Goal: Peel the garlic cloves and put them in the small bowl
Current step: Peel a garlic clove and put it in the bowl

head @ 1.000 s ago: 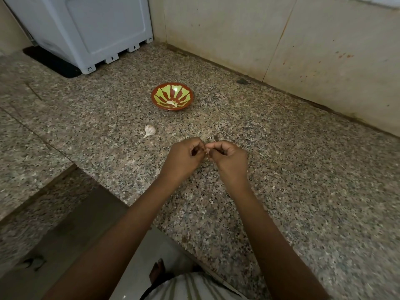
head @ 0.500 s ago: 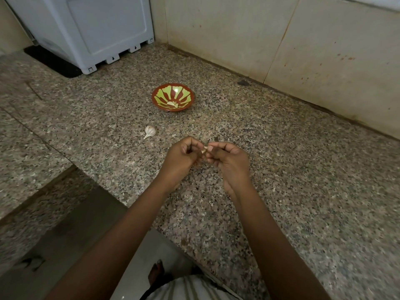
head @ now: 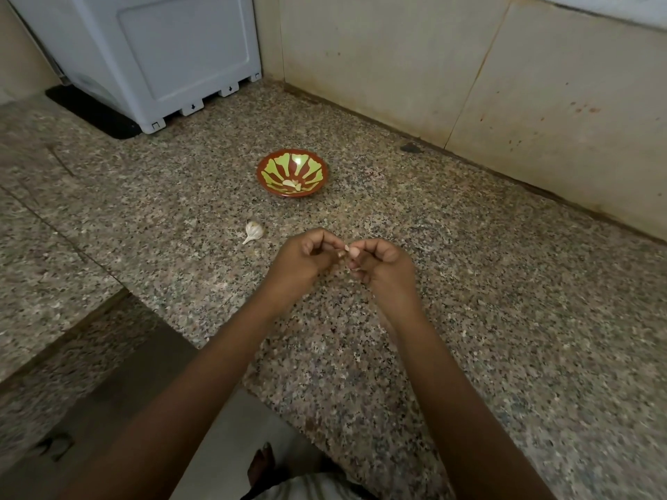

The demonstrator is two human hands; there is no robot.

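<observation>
A small garlic clove (head: 345,249) is pinched between the fingertips of my left hand (head: 305,259) and my right hand (head: 382,267), just above the granite counter; most of it is hidden by the fingers. Beyond the hands stands the small red bowl with green rays (head: 269,164), and a pale peeled clove (head: 291,183) lies inside it. A garlic piece with papery white skin (head: 253,230) lies on the counter to the left of my left hand.
A white appliance (head: 162,55) on a black mat stands at the back left. Tiled walls (head: 469,77) close off the back and right. The granite counter (head: 505,301) has an edge at the lower left, dropping to the floor.
My hands stay together on the clove with only small finger shifts; a pale tip of the clove now shows between the fingertips.
</observation>
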